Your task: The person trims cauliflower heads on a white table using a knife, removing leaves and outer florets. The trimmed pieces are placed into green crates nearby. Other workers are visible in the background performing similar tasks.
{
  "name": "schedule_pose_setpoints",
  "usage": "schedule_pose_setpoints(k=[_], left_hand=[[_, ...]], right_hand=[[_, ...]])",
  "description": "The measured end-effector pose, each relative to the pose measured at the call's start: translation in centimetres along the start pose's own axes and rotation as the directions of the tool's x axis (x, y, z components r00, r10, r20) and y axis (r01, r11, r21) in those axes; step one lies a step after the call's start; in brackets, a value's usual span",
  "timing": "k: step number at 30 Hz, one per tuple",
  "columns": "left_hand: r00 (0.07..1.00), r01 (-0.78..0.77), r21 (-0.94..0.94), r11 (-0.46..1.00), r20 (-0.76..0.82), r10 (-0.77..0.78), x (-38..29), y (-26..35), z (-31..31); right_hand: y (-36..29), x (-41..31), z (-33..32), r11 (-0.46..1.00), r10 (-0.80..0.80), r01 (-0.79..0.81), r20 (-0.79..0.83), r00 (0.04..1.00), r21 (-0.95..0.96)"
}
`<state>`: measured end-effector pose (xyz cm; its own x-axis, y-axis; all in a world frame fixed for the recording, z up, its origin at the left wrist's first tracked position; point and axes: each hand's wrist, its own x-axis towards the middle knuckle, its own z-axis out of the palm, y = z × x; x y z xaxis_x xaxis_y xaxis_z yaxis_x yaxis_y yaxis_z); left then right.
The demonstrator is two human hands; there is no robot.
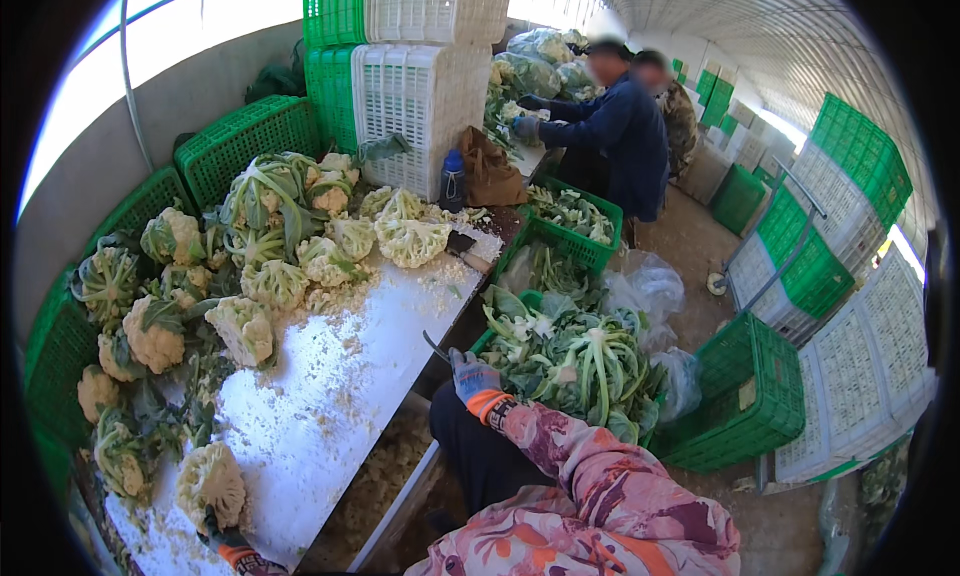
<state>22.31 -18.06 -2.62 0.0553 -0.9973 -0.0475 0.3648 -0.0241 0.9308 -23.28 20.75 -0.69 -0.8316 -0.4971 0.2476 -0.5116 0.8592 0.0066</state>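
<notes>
My left hand point(219, 532), in a dark glove with an orange cuff, is at the lower left against a cauliflower head point(212, 482) on the white tabletop point(345, 396); its fingers are partly hidden, so its grip is unclear. Beyond the table's right edge, my right hand point(474, 373), in a blue-grey glove with an orange cuff, is closed on a knife, whose dark curved blade point(435, 346) points up and left. Several cauliflowers with leaves are heaped along the table's far and left sides. Another cut head point(241, 330) lies near the table's middle.
Cauliflower leaves point(592, 358) fill a crate right of my right hand. An empty-looking green crate point(739, 396) stands farther right. Stacked white crates point(427, 110), a blue bottle point(452, 180) and a brown bag point(489, 167) are at the back. Two people point(626, 125) work beyond.
</notes>
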Motion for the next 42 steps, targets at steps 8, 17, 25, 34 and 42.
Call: schedule_pose_setpoints(k=[8,17,25,34,42], left_hand=[[0.996,0.058,-0.034,0.998,0.076,-0.055,-2.2,2.9,4.4],[0.857,0.214,0.244,0.946,0.418,-0.301,-3.6,2.6,10.6],[0.881,-0.349,0.551,0.758,0.468,0.066,-1.6,-0.6,19.2],[0.912,0.033,0.202,0.979,0.394,-0.112,-5.8,-0.8,21.3],[0.942,0.005,0.125,0.992,0.333,-0.047,-7.0,-1.7,21.9]], right_hand=[[-0.1,0.0,-0.4,0.998,0.064,-0.060,-0.108,0.992,0.036],[0.9,-0.5,0.7,0.999,0.034,-0.031,-0.103,0.994,0.036],[0.1,0.3,-0.8,0.995,-0.014,0.012,0.020,1.000,0.100],[-1.3,0.7,-2.7,0.994,-0.080,0.081,-0.021,0.997,0.070],[-6.2,-0.7,-5.3,0.561,-0.266,0.239,-0.101,0.959,0.793]])
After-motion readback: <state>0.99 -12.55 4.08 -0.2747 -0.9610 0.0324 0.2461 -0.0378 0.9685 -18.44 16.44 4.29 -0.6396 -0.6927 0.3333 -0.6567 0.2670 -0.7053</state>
